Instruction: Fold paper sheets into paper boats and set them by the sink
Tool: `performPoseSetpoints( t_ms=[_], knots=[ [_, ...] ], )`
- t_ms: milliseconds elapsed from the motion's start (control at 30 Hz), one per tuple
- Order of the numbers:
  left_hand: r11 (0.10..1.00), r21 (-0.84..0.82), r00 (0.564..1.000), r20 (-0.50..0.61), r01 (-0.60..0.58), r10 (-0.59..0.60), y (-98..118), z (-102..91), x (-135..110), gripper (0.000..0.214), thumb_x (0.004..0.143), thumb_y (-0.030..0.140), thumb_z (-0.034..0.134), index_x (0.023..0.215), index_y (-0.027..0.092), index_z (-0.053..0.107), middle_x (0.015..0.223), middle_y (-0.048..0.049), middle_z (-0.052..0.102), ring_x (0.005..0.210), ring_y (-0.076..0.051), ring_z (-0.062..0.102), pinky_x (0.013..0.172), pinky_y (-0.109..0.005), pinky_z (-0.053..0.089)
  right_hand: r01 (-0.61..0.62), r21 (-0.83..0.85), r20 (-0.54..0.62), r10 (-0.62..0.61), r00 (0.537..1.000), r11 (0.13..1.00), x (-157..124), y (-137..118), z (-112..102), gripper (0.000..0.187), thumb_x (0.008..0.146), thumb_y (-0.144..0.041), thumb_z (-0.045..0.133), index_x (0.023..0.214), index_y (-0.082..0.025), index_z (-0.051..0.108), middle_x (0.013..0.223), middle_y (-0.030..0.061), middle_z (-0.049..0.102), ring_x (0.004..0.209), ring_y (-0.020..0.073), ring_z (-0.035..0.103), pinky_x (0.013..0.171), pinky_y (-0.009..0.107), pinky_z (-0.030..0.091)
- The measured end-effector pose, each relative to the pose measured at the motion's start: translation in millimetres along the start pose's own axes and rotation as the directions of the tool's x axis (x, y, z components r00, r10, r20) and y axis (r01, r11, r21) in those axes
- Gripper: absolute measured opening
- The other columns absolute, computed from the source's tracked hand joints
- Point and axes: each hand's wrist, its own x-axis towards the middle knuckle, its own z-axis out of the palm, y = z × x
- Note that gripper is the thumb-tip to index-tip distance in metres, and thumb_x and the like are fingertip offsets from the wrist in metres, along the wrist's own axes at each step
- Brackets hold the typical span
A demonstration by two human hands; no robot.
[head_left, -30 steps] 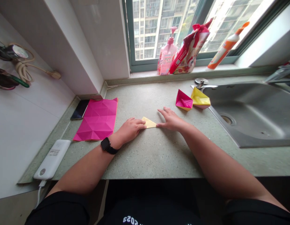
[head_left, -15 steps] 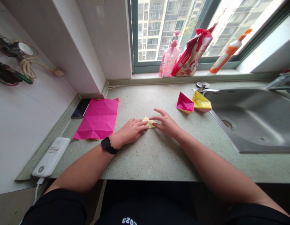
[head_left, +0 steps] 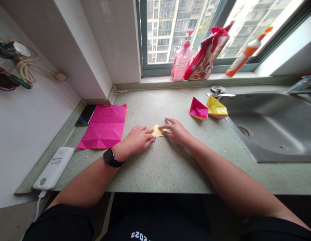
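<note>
A small piece of folded pale yellow paper (head_left: 158, 131) lies flat on the speckled counter between my hands. My left hand (head_left: 138, 140) rests palm down at its left end, fingers stretched out, the fingertips touching the paper's edge. From the other side my right hand (head_left: 177, 131) reaches over it, with fingers apart and the lower fingertips on its right part, which they partly cover. Neither hand grips the paper. To the right stand two folded paper boats, a pink one (head_left: 198, 109) and a yellow one (head_left: 217, 107), touching each other.
Creased pink paper sheets (head_left: 105, 127) lie at the left, beside a dark phone (head_left: 85, 115) and a white power bank (head_left: 54, 167) with a cable. The steel sink (head_left: 276, 127) is on the right. A pink pump bottle (head_left: 181, 63) stands on the windowsill.
My left hand has slid slightly left along the paper, so more of the paper shows. My right hand has hardly moved, its fingers now resting lower over the right part.
</note>
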Motion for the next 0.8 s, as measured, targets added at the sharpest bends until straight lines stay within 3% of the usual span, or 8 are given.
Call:
performPoseSetpoints(
  t_ms=[167, 433, 667, 800],
  knots=[
    [0.998, -0.004, 0.997, -0.058, 0.056, -0.056, 0, -0.2, -4, 0.037, 0.114, 0.037, 0.048, 0.115, 0.029, 0.084, 0.14, -0.0078, 0.075, 0.133, -0.036, 0.064, 0.125, -0.074, 0.03, 0.002, 0.0, 0.024, -0.002, 1.0, 1.0, 1, 0, -3, 0.03, 0.097, -0.034, 0.079, 0.127, -0.037, 0.084, 0.16, 0.0109, 0.059, 0.151, 0.0397, 0.053, 0.126, 0.064, 0.043],
    [0.996, -0.061, 0.993, -0.094, 0.059, -0.065, -12, -0.5, -17, 0.033, 0.108, 0.037, 0.056, 0.097, 0.029, 0.086, 0.128, -0.0092, 0.078, 0.117, -0.036, 0.07, 0.124, -0.073, 0.03, 0.004, -0.002, 0.044, -0.003, 0.999, 1.0, 1, 2, -4, 0.031, 0.098, -0.035, 0.078, 0.129, -0.037, 0.083, 0.159, 0.0101, 0.059, 0.151, 0.0385, 0.052, 0.126, 0.064, 0.043],
    [0.996, -0.028, 0.989, -0.116, 0.087, -0.089, -15, -8.2, -10, 0.033, 0.102, 0.032, 0.062, 0.079, 0.025, 0.084, 0.119, -0.007, 0.083, 0.102, -0.03, 0.075, 0.108, -0.056, 0.05, 0.008, -0.024, 0.046, -0.007, 0.999, 1.0, 1, 2, -4, 0.031, 0.098, -0.035, 0.079, 0.129, -0.036, 0.083, 0.157, 0.0112, 0.061, 0.148, 0.0382, 0.055, 0.125, 0.064, 0.043],
    [0.993, -0.069, 0.946, -0.304, 0.101, -0.117, -12, -3.3, 1, 0.031, 0.107, 0.035, 0.06, 0.093, 0.023, 0.086, 0.117, -0.007, 0.084, 0.106, -0.028, 0.076, 0.103, -0.049, 0.056, 0.014, -0.035, 0.039, -0.013, 0.999, 0.999, 1, 2, -3, 0.03, 0.098, -0.035, 0.079, 0.128, -0.037, 0.084, 0.156, 0.0111, 0.062, 0.148, 0.0392, 0.056, 0.123, 0.065, 0.044]
  ],
)
